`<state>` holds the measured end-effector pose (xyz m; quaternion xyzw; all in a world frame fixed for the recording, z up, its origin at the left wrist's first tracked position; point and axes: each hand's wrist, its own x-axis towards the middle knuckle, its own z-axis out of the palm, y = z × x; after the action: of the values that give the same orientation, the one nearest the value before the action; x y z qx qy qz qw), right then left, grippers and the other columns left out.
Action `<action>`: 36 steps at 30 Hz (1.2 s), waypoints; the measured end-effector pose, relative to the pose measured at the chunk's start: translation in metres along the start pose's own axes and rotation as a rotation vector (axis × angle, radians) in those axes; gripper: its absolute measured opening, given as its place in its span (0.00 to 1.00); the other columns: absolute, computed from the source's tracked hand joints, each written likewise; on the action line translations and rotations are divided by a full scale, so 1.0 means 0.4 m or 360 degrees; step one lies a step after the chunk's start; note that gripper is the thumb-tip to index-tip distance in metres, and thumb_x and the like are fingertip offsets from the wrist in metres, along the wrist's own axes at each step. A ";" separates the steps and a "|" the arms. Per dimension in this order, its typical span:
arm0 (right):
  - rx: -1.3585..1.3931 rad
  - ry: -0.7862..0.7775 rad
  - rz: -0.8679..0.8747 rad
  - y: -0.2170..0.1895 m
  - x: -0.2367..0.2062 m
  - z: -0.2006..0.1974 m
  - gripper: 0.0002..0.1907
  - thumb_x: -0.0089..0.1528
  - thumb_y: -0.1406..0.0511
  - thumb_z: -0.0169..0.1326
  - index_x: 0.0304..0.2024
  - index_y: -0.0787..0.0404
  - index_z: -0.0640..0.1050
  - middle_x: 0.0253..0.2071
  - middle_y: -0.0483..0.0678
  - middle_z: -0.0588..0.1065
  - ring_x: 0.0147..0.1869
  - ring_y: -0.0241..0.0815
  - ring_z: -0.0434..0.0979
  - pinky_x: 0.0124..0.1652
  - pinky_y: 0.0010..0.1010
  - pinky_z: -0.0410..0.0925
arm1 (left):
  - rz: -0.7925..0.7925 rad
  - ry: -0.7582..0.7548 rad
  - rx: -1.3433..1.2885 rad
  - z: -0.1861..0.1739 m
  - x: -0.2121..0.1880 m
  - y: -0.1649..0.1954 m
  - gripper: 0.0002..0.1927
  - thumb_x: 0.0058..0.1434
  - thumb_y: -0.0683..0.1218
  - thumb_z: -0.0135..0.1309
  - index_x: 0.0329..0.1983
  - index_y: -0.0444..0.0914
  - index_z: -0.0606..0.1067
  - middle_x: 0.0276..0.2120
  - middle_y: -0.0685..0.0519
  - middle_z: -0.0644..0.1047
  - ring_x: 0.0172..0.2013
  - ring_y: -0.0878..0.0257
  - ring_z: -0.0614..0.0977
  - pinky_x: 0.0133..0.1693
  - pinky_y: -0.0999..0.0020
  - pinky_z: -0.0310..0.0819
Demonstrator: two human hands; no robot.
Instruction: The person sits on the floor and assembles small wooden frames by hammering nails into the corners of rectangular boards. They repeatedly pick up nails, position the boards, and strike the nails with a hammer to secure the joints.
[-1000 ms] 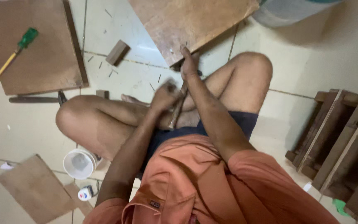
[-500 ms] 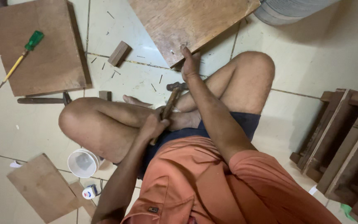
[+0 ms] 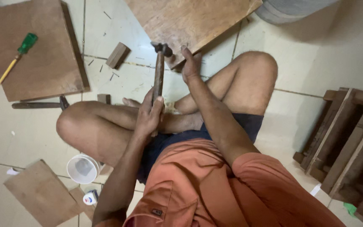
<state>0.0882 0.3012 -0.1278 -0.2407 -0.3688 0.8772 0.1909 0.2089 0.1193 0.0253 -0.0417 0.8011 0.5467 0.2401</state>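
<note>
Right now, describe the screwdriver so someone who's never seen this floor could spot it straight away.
Start at the large square brown board lying flat on the tiled floor, upper left of the seated person. The screwdriver lies slanted on its left part, tip overhanging the edge. Its green handle and yellow shaft set it apart from the dull wooden offcuts around it.

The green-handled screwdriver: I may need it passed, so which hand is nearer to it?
Left. The left hand grips the hammer at the middle, closer to the screwdriver on the far-left board. The right hand presses the upper board's corner, farther away.
</note>
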 end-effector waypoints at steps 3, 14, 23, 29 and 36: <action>-0.0001 0.0029 0.0062 0.003 -0.002 -0.005 0.33 0.57 0.66 0.61 0.63 0.67 0.66 0.56 0.52 0.72 0.58 0.46 0.74 0.59 0.38 0.68 | 0.0191 -0.0004 0.0009 0.016 0.034 -0.029 0.29 0.74 0.55 0.43 0.74 0.36 0.62 0.32 0.51 0.74 0.27 0.64 0.74 0.31 0.70 0.71; 0.0087 0.0004 0.0062 0.009 0.009 -0.005 0.31 0.59 0.69 0.60 0.63 0.70 0.66 0.57 0.53 0.72 0.59 0.46 0.73 0.61 0.37 0.66 | 0.0531 0.0046 -0.0308 -0.054 -0.046 0.065 0.27 0.76 0.51 0.39 0.72 0.31 0.62 0.28 0.52 0.70 0.21 0.63 0.68 0.24 0.71 0.63; 0.0083 0.0032 0.0012 0.026 0.012 -0.020 0.33 0.60 0.68 0.61 0.64 0.75 0.66 0.59 0.55 0.72 0.60 0.47 0.72 0.61 0.38 0.66 | 0.0864 0.0128 0.0539 -0.012 0.047 -0.033 0.24 0.80 0.50 0.39 0.68 0.26 0.65 0.57 0.32 0.73 0.57 0.43 0.74 0.58 0.53 0.67; 0.0031 0.0093 0.0043 0.018 0.006 -0.012 0.36 0.58 0.67 0.62 0.65 0.71 0.64 0.59 0.55 0.71 0.60 0.48 0.72 0.61 0.38 0.66 | 0.0675 0.0137 -0.0122 -0.099 -0.003 0.046 0.27 0.75 0.52 0.41 0.70 0.32 0.66 0.49 0.34 0.76 0.52 0.44 0.76 0.58 0.52 0.65; 0.0092 0.0052 0.0070 0.018 0.010 -0.012 0.36 0.58 0.66 0.62 0.65 0.70 0.64 0.59 0.56 0.71 0.60 0.48 0.73 0.60 0.40 0.68 | 0.0773 0.0125 0.0106 -0.074 -0.007 -0.056 0.28 0.73 0.53 0.42 0.71 0.34 0.66 0.46 0.38 0.78 0.51 0.46 0.77 0.60 0.50 0.61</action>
<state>0.0866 0.3013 -0.1372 -0.2573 -0.3347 0.8875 0.1845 0.2088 0.0834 0.0159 0.1387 0.8138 0.5597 0.0717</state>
